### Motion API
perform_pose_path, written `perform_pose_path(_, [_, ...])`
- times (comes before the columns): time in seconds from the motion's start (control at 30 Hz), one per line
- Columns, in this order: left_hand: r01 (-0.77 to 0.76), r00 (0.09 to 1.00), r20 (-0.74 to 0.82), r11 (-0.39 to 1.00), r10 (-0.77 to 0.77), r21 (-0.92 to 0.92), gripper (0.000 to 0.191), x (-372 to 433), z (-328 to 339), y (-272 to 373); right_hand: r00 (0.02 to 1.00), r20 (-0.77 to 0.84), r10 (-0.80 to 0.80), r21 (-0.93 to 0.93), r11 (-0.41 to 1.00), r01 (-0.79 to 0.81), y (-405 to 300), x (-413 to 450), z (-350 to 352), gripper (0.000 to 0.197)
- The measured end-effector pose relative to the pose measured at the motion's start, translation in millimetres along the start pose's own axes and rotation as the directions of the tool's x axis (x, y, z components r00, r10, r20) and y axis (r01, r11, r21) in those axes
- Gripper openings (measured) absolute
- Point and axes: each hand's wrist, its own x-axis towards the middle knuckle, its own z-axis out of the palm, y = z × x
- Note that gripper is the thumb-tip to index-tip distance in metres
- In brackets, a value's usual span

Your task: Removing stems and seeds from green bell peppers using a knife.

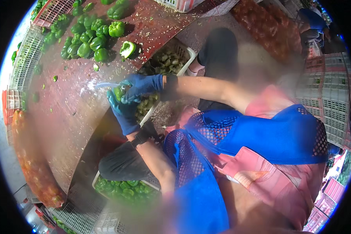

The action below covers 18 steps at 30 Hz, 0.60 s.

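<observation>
My right hand (142,87), in a blue glove with coated fingers, reaches in from the upper right and is closed around a knife. The thin, glare-blurred knife blade (106,84) points left over the red work surface. My left hand (123,112), gloved alike with a dark band on the wrist, holds a green bell pepper (120,92) against the right fingers. Both hands touch at the pepper. Its far side and the knife's handle are hidden by the gloves. Beyond the hands a cut green pepper (127,49) shows its pale inside, beside a pile of whole green peppers (84,49).
A crate of pepper scraps (166,60) stands under and beside my hands. Near my knee sits a crate of green peppers (125,188). Pale plastic crates (27,58) line the left edge. A filled orange mesh sack (35,163) lies lower left. Another person (311,22) is far right.
</observation>
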Motion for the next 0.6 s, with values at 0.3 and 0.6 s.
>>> perform_pose_path(0.3, [0.023, 0.982, -0.140, 0.818, -0.126, -0.574, 0.034, 7.5, 31.4, 5.1, 0.781, -0.330, -0.530, -0.256, 0.847, 0.466, 29.4, 4.5, -17.5, 0.030])
perform_pose_path(0.6, [0.152, 0.987, 0.127, 0.288, -0.103, -0.945, 0.021, 4.7, 5.2, 2.4, 0.810, -0.310, -0.497, -0.799, 0.599, 0.062, -0.6, -23.7, -126.4, 0.040])
